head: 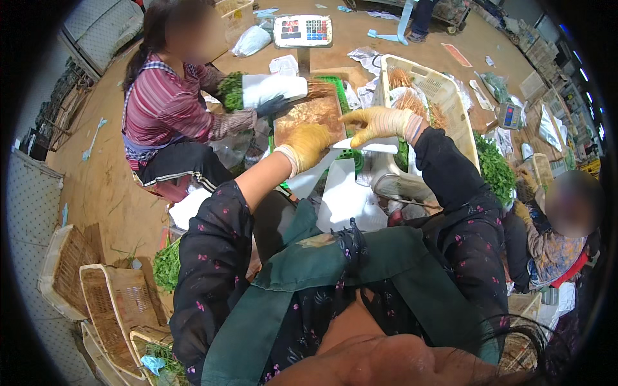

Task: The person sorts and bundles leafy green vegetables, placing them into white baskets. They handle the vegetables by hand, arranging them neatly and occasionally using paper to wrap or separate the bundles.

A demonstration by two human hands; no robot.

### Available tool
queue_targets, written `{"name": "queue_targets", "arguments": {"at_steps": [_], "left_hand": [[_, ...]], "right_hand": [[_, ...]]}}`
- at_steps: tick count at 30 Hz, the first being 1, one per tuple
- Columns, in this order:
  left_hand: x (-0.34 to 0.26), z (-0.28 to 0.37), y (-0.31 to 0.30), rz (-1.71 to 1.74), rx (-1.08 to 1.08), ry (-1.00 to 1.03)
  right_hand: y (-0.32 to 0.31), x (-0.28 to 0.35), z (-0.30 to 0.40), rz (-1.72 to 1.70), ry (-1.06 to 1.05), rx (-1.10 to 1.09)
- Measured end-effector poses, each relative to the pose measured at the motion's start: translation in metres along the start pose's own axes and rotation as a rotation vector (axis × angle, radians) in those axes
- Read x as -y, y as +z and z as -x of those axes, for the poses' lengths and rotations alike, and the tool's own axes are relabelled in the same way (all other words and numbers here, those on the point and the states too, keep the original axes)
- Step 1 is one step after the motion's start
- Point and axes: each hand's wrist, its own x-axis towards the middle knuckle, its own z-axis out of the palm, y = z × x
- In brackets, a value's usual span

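My left hand [306,145], in a yellow glove, is at a sheet of white paper [314,172] near the front edge of the brown scale platform [309,118]; its fingertips are partly hidden. To its right my right hand [379,123], also gloved, has thumb and fingers spread above a rolled piece of white paper [379,145]; the thumb is at the roll. More white paper [344,200] lies by my lap. Across the platform a co-worker's dark-gloved hand [273,106] is at a paper-wrapped bunch of leafy greens [275,90], whose roots reach over the platform.
Beyond the platform stands the scale's display [303,31]. A large cream plastic crate [429,72] with rooted bunches is at the right. One co-worker [174,106] sits at the left, another [555,246] at the far right. Plastic crates [113,309] stand at the lower left.
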Motion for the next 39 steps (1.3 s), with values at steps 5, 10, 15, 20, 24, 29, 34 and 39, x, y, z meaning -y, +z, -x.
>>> {"name": "queue_targets", "arguments": {"at_steps": [5, 10, 15, 20, 24, 29, 34, 39], "left_hand": [[0.009, -0.001, -0.005, -0.173, -0.038, 0.019], [0.039, 0.021, 0.002, 0.167, -0.087, -0.172], [0.08, 0.05, 0.026, 0.647, -0.014, -0.402], [0.114, 0.043, 0.03, 1.232, -0.046, -0.662], [0.167, 0.022, 0.062, 1.036, -0.327, -0.781], [0.156, -0.013, 0.084, 0.269, -0.697, -0.572], [0.152, -0.05, 0.157, 0.288, -0.083, -0.293], [0.227, -0.076, 0.244, -0.19, 0.244, -0.402]], "right_hand": [[0.023, -0.017, -0.012, -0.204, -0.019, 0.006], [0.013, 0.001, -0.008, -0.148, -0.045, -0.137], [-0.001, -0.013, -0.027, -0.256, -0.137, -0.182], [-0.018, -0.055, -0.098, -0.029, -0.202, -0.263], [-0.034, -0.084, -0.175, 0.014, 0.021, -0.355], [-0.064, -0.125, -0.253, -0.049, 0.185, -0.603], [-0.099, -0.137, -0.323, 0.184, 0.131, -0.812], [-0.11, -0.185, -0.387, 0.469, -0.03, -0.776]]}}
